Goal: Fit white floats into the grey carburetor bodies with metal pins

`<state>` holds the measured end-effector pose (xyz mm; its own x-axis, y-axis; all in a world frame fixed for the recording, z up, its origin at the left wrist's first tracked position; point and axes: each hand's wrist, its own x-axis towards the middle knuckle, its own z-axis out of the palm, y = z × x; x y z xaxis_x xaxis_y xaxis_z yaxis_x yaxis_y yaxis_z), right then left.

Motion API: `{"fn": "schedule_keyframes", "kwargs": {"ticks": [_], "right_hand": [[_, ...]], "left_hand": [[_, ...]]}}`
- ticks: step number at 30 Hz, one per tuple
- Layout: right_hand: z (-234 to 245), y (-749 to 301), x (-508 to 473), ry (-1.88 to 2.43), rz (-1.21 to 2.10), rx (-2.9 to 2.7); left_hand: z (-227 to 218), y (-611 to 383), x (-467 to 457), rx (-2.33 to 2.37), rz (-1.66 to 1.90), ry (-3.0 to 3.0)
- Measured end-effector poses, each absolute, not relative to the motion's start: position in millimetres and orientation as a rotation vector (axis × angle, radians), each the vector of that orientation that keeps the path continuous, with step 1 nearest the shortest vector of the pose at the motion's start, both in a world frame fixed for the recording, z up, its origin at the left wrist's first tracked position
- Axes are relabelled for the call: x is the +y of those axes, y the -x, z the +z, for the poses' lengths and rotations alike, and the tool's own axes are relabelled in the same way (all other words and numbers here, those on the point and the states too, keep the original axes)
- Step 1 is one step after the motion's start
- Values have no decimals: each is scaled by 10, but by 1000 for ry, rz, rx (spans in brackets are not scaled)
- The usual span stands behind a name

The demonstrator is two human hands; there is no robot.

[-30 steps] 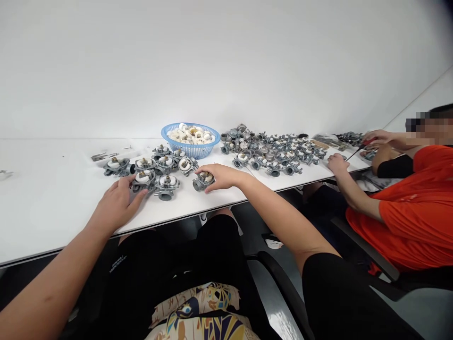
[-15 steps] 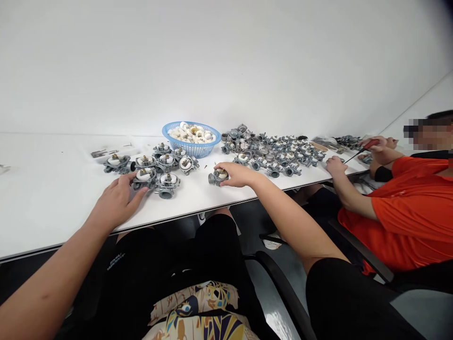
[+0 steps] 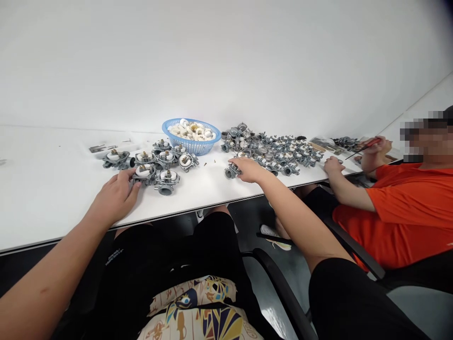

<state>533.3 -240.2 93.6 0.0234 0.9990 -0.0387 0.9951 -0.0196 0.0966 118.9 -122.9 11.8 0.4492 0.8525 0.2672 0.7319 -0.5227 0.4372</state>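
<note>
On the white table point(image 3: 63, 189), my left hand point(image 3: 115, 196) rests beside a grey metal carburetor point(image 3: 144, 174) with a white float on top. Its fingertips meet the left side of that carburetor, and the thumb lies apart from the index finger. More carburetors with white floats and brass parts stand around it, among them one in front point(image 3: 166, 182) and one at the left point(image 3: 115, 158). At the near edge of a big cluster of carburetors point(image 3: 283, 153), my right hand point(image 3: 249, 169) grips another carburetor point(image 3: 230, 173), partly covered by the fingers.
A blue plastic basket point(image 3: 203, 149) full of white floats stands at the back. Small metal pins point(image 3: 102, 148) lie at the left, with tiny screws point(image 3: 205, 164) mid-table. To the right, a co-worker in an orange shirt point(image 3: 406, 208) holds a red-handled screwdriver point(image 3: 371, 142).
My right hand has carried its carburetor rightward, up to the big cluster. The thumb of my left hand has drawn back from the front of the carburetor beside it.
</note>
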Motion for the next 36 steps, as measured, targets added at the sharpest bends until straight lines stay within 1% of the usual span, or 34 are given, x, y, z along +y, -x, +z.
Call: {"fn": "schedule_keyframes", "kwargs": {"ticks": [4,7,10,13,15,19,23,29,36], "right_hand": [[959,-5380,-2435,-2196,86,2113],[1078,-5315,-2507,-2243,77,2087],[1220,-5022,-2587,-2249,110,2188],[1250,-4498,-2581,-2192,124,2421],[1168,-4120,-2507,-2186,42,2513],[851,-3597,-2279,-2201,-227,2595],[516,-3414,-2109,-2399,-401,2616],[193,-3324,-2043,-2638,-480,2708],[200,-3519,-2114,-2691,-428,2703]], "left_hand": [[97,-1184,-1210,1370,690,-2456],[70,-1181,-1189,1363,705,-2458],[60,-1182,-1181,1362,708,-2461],[71,-1179,-1190,1368,716,-2446],[86,-1173,-1202,1372,709,-2408],[106,-1155,-1214,1357,694,-2306],[86,-1139,-1182,1374,708,-2248],[69,-1126,-1147,1356,740,-2249],[109,-1138,-1187,1326,752,-2258]]}}
